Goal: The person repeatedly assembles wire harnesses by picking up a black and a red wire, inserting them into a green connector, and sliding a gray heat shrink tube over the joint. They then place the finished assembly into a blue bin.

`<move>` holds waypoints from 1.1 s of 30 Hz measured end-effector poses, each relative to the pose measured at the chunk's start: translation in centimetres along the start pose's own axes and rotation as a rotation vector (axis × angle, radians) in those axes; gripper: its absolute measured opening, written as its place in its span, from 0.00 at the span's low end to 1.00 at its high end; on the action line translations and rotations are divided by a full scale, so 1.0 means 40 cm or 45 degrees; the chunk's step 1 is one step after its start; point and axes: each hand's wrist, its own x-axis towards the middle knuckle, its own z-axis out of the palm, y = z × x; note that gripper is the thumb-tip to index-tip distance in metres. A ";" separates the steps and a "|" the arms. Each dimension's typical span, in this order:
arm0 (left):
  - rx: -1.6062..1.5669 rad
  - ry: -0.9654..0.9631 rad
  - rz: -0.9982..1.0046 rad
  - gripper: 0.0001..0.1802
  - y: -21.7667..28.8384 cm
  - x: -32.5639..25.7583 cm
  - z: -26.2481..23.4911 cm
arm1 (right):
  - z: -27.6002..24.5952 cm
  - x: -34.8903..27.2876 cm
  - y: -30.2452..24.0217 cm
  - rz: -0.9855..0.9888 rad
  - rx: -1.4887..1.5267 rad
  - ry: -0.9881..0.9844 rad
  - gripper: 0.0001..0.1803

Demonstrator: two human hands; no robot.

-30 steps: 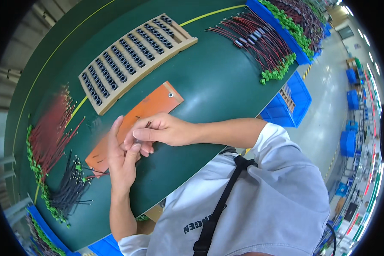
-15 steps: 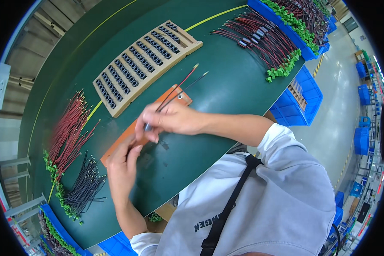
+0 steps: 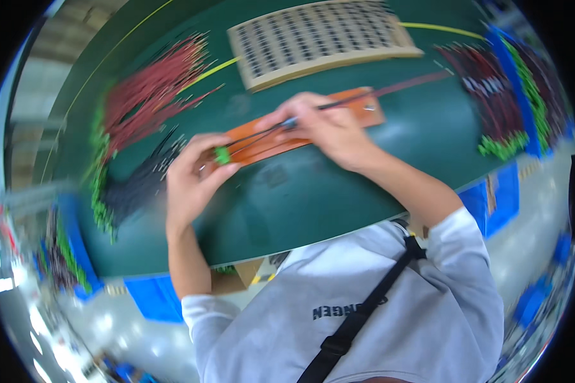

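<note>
Head view, frame blurred by motion. Left hand [image 3: 191, 182] sits left of centre, fingers closed on a small green connector [image 3: 222, 155] pinched at the fingertips, just over the left end of the orange board [image 3: 364, 102]. Thin wires [image 3: 255, 135] run from the connector up and to the right into the right hand [image 3: 326, 127], which lies at centre frame with fingers pinched together on them. Beyond the right hand the wires continue as a dark and red strand toward the upper right, crossing above the board's right end. So the wire set is stretched between the two hands, connector at the left hand, free ends past the right.

Board lies flat on the green table [image 3: 364, 185]. Pale slotted rack [image 3: 319, 38] at top centre. Red wire bundle [image 3: 153, 89] upper left; black wire bundle [image 3: 140, 182] beside the left hand. More wires with green connectors [image 3: 498, 108] at right.
</note>
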 end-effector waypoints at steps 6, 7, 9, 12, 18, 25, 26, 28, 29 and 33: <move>-0.413 0.076 -0.047 0.12 -0.079 -0.008 -0.049 | 0.031 -0.018 0.037 0.143 0.240 0.013 0.23; -0.388 0.097 -0.071 0.12 -0.082 -0.010 -0.049 | 0.030 -0.016 0.045 0.155 0.237 0.007 0.22; -0.336 0.127 -0.117 0.11 -0.086 -0.012 -0.047 | 0.029 -0.014 0.060 0.173 0.231 0.004 0.22; -0.354 0.133 -0.096 0.11 -0.084 -0.014 -0.054 | 0.034 -0.013 0.064 0.209 0.239 0.034 0.22; -0.512 0.193 -0.071 0.10 -0.084 -0.008 -0.068 | 0.049 0.016 0.052 0.261 0.242 0.001 0.21; -0.153 0.303 -0.091 0.08 -0.101 0.002 -0.052 | 0.056 0.037 0.071 0.191 0.084 0.058 0.20; -0.124 0.307 -0.100 0.08 -0.104 0.003 -0.050 | 0.058 0.036 0.073 0.180 0.070 0.065 0.20; -0.095 0.311 -0.111 0.08 -0.108 0.003 -0.049 | 0.059 0.036 0.079 0.162 0.037 0.077 0.21; -0.096 0.310 -0.113 0.08 -0.108 0.004 -0.049 | 0.058 0.035 0.082 0.156 0.016 0.083 0.21; -0.098 0.326 -0.148 0.08 -0.097 0.003 -0.043 | 0.062 0.036 0.080 0.151 0.009 0.099 0.21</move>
